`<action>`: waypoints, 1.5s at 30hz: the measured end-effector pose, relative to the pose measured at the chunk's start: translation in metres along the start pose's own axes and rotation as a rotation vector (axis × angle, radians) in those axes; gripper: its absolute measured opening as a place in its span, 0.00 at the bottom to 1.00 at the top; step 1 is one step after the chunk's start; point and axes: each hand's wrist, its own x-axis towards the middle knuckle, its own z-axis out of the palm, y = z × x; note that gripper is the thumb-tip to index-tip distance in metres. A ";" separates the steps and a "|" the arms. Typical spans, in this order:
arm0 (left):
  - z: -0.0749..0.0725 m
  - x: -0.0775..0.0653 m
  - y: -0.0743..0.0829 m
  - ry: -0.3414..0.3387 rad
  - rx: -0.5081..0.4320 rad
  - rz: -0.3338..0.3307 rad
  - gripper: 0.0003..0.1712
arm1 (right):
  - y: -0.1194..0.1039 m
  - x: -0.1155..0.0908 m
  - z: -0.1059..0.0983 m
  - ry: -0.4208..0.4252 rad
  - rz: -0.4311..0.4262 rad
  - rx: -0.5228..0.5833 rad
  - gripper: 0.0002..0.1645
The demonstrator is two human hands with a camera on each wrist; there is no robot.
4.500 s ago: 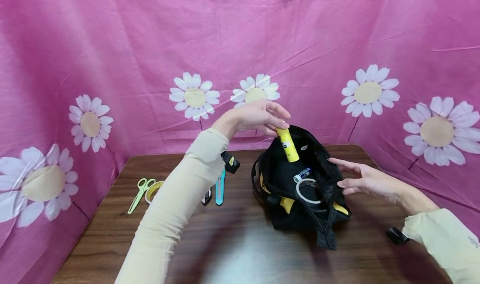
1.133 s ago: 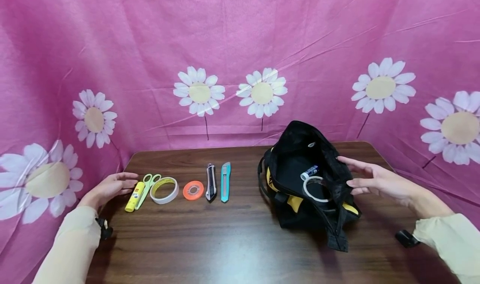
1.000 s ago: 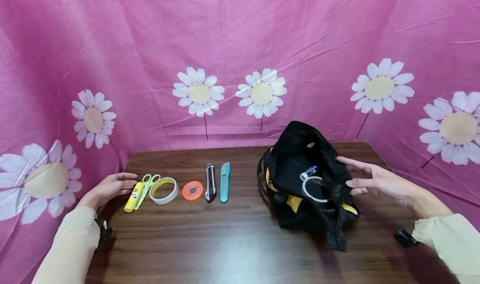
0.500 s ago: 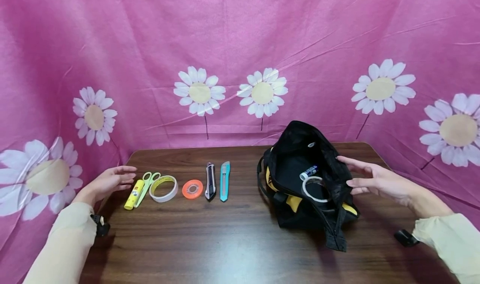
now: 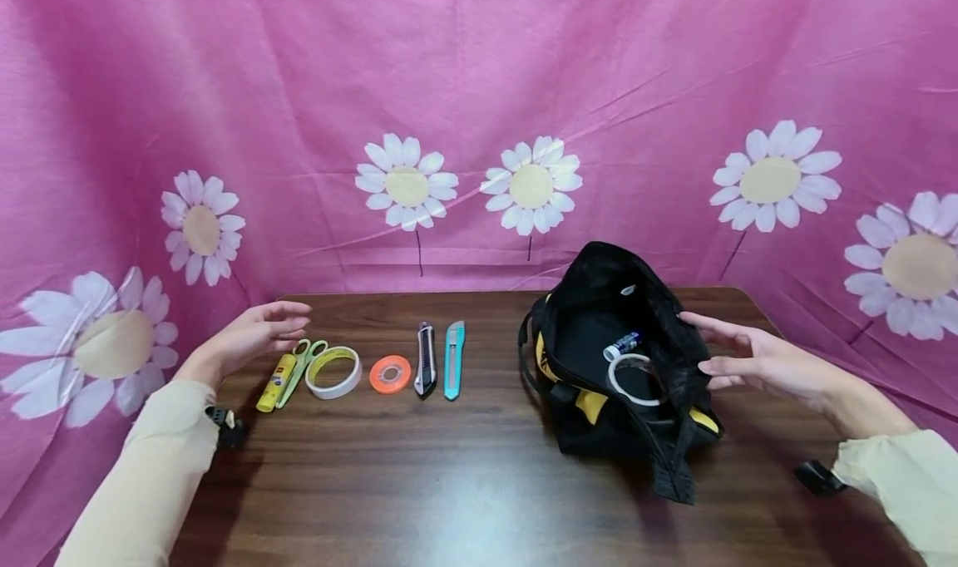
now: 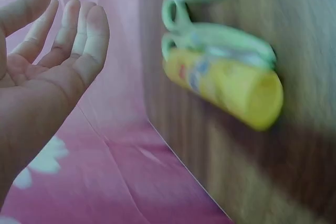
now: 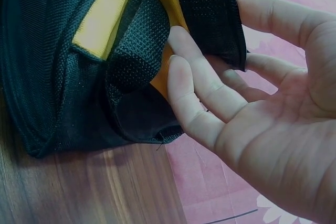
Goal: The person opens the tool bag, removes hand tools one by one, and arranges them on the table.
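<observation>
My left hand [image 5: 253, 334] hovers with relaxed fingers and nothing in it, just behind the yellow glue stick [image 5: 276, 382] and the light green scissors [image 5: 301, 372]. In the left wrist view its palm [image 6: 47, 87] is beside both. My right hand [image 5: 778, 367] holds the right rim of the black bag [image 5: 569, 417], which stands unzipped with its mouth up. In the right wrist view, fingers [image 7: 184, 82] lie against the bag's yellow-lined side, others behind the rim flap [image 7: 215, 19]. Inside the bag are a small blue-and-white tube [image 5: 621, 347] and a white tape roll [image 5: 618, 384].
Rightward from the scissors, a row continues with a white tape roll with a yellow core [image 5: 333, 391], an orange tape disc [image 5: 390, 374], a black cutter knife [image 5: 426, 359] and a teal cutter knife [image 5: 453, 359]. A pink flowered cloth [image 5: 479, 68] hangs behind the wooden table [image 5: 374, 484].
The yellow glue stick went from my left hand above the bag to the table beside the scissors and was let go. My left hand has since lifted and shifted right. My right hand stays at the rim.
</observation>
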 end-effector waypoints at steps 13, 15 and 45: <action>0.062 0.036 0.054 -0.126 -0.048 0.095 0.29 | 0.004 0.004 0.005 0.031 0.031 0.002 0.43; 0.073 0.043 0.061 -0.150 -0.053 0.100 0.29 | 0.003 0.006 0.006 0.033 0.030 0.006 0.43; 0.278 0.140 0.236 -0.539 -0.171 0.281 0.23 | -0.003 -0.002 0.007 0.038 -0.005 0.013 0.42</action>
